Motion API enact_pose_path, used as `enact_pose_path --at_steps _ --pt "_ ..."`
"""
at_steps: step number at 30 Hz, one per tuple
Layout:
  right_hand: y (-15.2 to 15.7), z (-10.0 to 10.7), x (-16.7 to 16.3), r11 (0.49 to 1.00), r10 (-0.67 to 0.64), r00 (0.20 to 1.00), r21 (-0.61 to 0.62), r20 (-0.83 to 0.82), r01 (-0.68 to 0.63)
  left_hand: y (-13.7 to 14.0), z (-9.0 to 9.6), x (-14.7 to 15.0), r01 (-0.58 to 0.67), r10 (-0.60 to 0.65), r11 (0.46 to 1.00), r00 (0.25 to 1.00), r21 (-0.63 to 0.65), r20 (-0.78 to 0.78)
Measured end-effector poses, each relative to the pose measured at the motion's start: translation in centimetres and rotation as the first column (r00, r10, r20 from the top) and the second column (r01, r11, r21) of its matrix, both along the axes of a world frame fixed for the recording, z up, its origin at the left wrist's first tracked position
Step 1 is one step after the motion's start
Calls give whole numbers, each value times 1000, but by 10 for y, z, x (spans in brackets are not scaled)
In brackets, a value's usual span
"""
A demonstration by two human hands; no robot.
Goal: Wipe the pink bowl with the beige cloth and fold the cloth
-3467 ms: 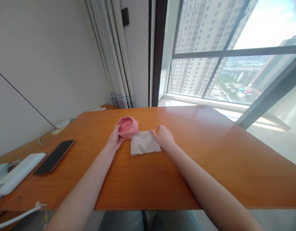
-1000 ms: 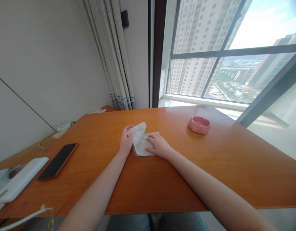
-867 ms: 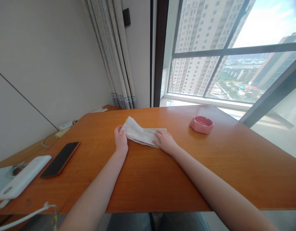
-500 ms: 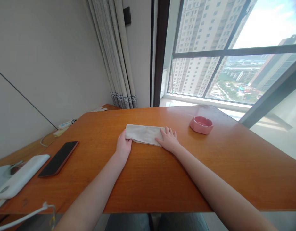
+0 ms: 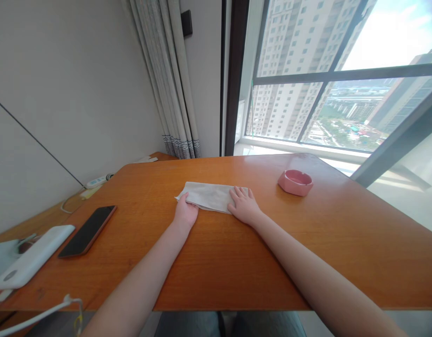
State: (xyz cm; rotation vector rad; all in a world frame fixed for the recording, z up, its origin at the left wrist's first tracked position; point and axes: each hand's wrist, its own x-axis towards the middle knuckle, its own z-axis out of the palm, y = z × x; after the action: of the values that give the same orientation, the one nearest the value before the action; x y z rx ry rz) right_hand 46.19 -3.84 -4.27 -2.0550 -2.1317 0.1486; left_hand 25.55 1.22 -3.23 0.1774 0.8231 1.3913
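Note:
A folded white cloth [image 5: 212, 196] lies on the wooden table in front of me, its long side running left to right. My left hand [image 5: 185, 210] grips its near left part, thumb on top and the other fingers tucked underneath, out of sight. A corner of the cloth sticks out to the left past my thumb. On the cloth's right end my right hand [image 5: 244, 205] rests flat, palm down, with the fingers spread.
A pink ashtray [image 5: 296, 182] stands on the table [image 5: 237, 262] to the right. At left lie a black-faced phone [image 5: 88, 231] and a white power bank [image 5: 33, 257] with a cable. A power strip [image 5: 97, 181] sits by the wall.
My left hand has shifted slightly right along the cloth, its thumb now on top. The cloth's left end now pokes out beyond that hand. My right hand stays on the right end.

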Motion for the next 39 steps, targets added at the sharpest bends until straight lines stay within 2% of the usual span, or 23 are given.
enact_pose_path --at_steps 2,4,9,11,13,15,20,23,28,30,32,33,34,35,37,39 --pt "0 1 -1 997 25 999 -67 -26 -26 0 -1 4 26 -26 1000 1000 4 -2" --pt "-1 3 0 994 61 997 -86 -44 -65 3 -1 2 -7 7 1000 1000 -12 -22" --pt "-5 7 -2 992 92 995 -78 -35 -94 3 3 -4 -236 229 971 964 -45 -132" --pt "-5 9 -5 998 64 998 -16 -25 -64 -1 4 -1 -289 285 957 949 -11 -137" --pt "-4 8 -7 995 43 999 88 -21 -41 -5 3 2 -260 258 966 960 -2 -109" --pt "-2 6 -8 993 33 999 117 -19 -30 -5 1 5 -210 207 978 975 -21 -85" --pt "1 -4 -5 999 26 999 -44 -22 -27 -1 0 3 -246 242 969 966 -35 -87" --pt "1 -4 -4 999 23 999 -38 -48 -25 2 3 -4 -254 247 965 963 -57 -112" --pt "-4 3 -1 998 -49 998 -41 -46 47 9 8 -20 -391 370 915 911 -100 -181" --pt "-5 3 -1 997 -47 999 -69 -18 46 10 8 -22 -380 359 923 906 -58 -222" --pt "-5 1 -3 996 -54 999 -78 -6 54 8 6 -19 -279 279 959 900 51 -335" --pt "-5 -1 -4 996 -61 998 -72 -6 61 5 4 -14 -194 235 972 869 136 -435" --pt "-4 -3 -6 996 -65 998 -61 -7 64 1 2 -9 -86 205 969 804 231 -558" --pt "-4 -5 -9 997 -62 998 -46 -8 61 -4 -1 -2 40 200 947 702 318 -684" --pt "-2 -9 -14 999 -53 999 -12 -10 53 -16 -6 13 330 251 855 412 400 -876" --pt "-1 -11 -17 999 -52 999 13 -5 52 -28 -12 27 606 321 729 108 318 -941"
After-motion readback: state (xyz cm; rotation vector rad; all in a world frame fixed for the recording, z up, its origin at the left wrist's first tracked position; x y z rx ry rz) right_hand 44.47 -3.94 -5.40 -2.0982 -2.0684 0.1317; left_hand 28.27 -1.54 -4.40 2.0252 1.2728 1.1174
